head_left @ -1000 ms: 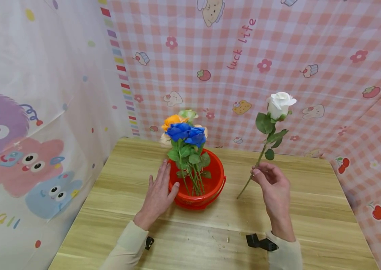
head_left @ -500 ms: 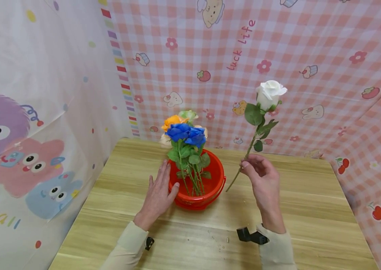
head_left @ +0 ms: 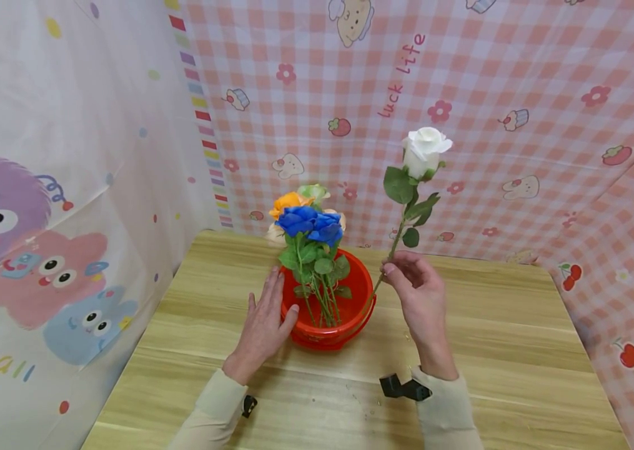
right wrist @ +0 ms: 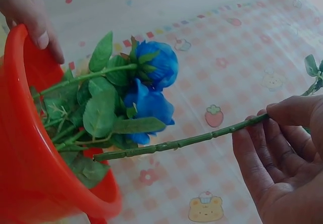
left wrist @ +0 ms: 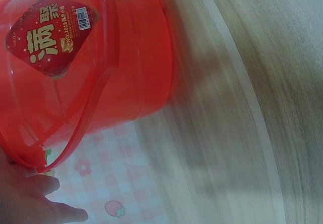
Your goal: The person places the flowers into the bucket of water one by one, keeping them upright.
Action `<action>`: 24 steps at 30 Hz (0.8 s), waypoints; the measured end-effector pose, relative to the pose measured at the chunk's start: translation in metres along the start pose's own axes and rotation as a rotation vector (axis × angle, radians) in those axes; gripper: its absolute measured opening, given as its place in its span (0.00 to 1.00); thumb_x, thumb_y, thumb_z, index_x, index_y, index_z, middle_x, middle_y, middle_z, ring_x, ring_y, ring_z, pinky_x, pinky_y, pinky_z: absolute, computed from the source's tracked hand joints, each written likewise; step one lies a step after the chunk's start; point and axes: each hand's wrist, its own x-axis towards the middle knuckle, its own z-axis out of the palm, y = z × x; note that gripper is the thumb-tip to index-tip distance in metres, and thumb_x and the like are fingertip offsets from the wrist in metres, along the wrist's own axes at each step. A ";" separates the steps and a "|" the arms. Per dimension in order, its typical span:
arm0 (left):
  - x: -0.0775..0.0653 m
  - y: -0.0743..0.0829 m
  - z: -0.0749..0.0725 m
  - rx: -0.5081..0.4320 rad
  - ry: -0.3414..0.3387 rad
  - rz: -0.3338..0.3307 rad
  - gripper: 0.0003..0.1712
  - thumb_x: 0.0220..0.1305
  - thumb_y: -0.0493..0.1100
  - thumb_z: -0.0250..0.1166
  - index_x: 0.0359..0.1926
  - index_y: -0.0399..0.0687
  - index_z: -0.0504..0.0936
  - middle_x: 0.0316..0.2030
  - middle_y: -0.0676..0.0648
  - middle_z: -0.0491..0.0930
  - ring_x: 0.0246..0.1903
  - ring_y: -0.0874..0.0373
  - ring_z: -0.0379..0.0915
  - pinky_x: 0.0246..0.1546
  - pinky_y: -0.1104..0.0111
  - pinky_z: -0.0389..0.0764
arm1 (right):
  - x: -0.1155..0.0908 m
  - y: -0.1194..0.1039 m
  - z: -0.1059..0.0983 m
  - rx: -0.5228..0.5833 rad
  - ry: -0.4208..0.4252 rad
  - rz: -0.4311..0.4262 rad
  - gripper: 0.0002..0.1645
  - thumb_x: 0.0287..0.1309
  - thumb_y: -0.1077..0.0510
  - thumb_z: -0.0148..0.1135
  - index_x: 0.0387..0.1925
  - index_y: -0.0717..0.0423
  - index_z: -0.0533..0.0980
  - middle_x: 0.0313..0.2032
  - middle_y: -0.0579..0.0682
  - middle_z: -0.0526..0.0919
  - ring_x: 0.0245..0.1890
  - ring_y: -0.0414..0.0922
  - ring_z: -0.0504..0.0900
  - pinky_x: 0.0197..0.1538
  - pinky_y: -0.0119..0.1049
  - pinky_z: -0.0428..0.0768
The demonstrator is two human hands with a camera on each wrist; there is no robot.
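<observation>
My right hand [head_left: 420,297] pinches the stem of a white rose [head_left: 425,153] between thumb and fingertips. The bloom leans up and to the right, and the stem's cut end overlaps the right rim of a red bucket [head_left: 357,306] in the head view. In the right wrist view the bare green stem [right wrist: 202,137] points at the bucket's mouth. Fingers straight, my left hand [head_left: 263,325] rests against the bucket's left side, thumb at the rim. Inside stand two blue roses [head_left: 311,224], an orange rose [head_left: 288,203] and paler blooms, their stems bunched together.
The bucket stands on a wood-grain table [head_left: 204,312] before a pink checked cloth [head_left: 305,94]. Its handle [left wrist: 93,100] hangs down the outside, near a printed label [left wrist: 50,37]. Small drops or bits lie on the tabletop in front. A white cartoon cloth [head_left: 97,175] hangs at left.
My right hand has carried the white rose leftward and slightly up, bringing the stem's lower end from open table to the bucket's right rim. My left hand and the bucket have stayed put.
</observation>
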 end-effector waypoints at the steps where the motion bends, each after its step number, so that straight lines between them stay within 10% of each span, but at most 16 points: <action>1: 0.000 0.000 0.000 0.000 -0.001 0.000 0.41 0.77 0.52 0.53 0.80 0.34 0.53 0.82 0.39 0.47 0.78 0.39 0.48 0.68 0.27 0.48 | 0.000 0.001 0.002 0.000 -0.005 0.000 0.13 0.64 0.71 0.65 0.50 0.73 0.78 0.41 0.53 0.86 0.41 0.47 0.87 0.47 0.38 0.87; 24: 0.000 -0.001 0.001 -0.013 0.001 0.001 0.41 0.77 0.52 0.53 0.80 0.35 0.53 0.82 0.39 0.47 0.79 0.39 0.47 0.69 0.27 0.47 | -0.008 0.031 0.033 -0.093 -0.095 0.056 0.09 0.63 0.70 0.65 0.45 0.68 0.81 0.40 0.61 0.84 0.42 0.46 0.85 0.45 0.33 0.86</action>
